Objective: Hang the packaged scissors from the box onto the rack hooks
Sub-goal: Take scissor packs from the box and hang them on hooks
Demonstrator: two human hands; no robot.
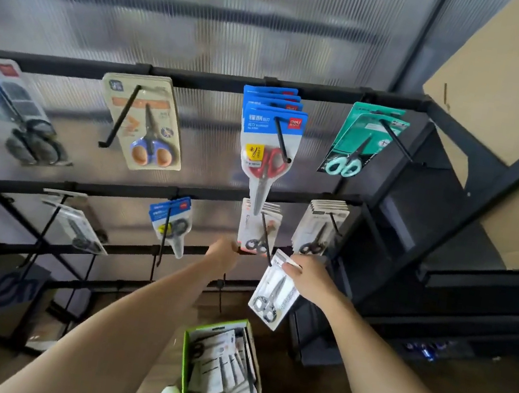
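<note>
Head view has the right hand (310,277) pinching a packaged scissors (273,292) by its top, hanging lengthwise just right of the hook (266,240) whose packs the left hand (225,250) touches, grip unclear.

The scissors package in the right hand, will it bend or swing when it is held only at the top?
The scissors package probably stays fairly stiff: it hangs flat from the right hand. It likely swings easily, since the handles sit low. The clear front may be slippery.
</note>
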